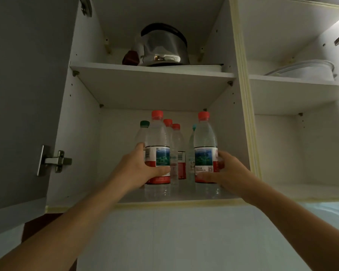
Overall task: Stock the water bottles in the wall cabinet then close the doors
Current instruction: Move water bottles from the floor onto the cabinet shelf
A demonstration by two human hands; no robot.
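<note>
Two hands setting bottles on the wall cabinet's (184, 201) lower shelf.
The left hand (137, 169) is gripping one red-capped bottle (157, 145), the right hand (226, 173) another (205, 145), both near the front edge; four more bottles are standing behind, with free room leftward.

The wall cabinet's bottom shelf (184, 198) carries six upright water bottles: four red-capped (157, 137), one green-capped (142, 133), one teal-capped (191, 151). The upper shelf (153, 74) carries a steel kettle (163, 45); the neighbouring shelf (294, 81) holds a glass lid (305, 68).
</note>
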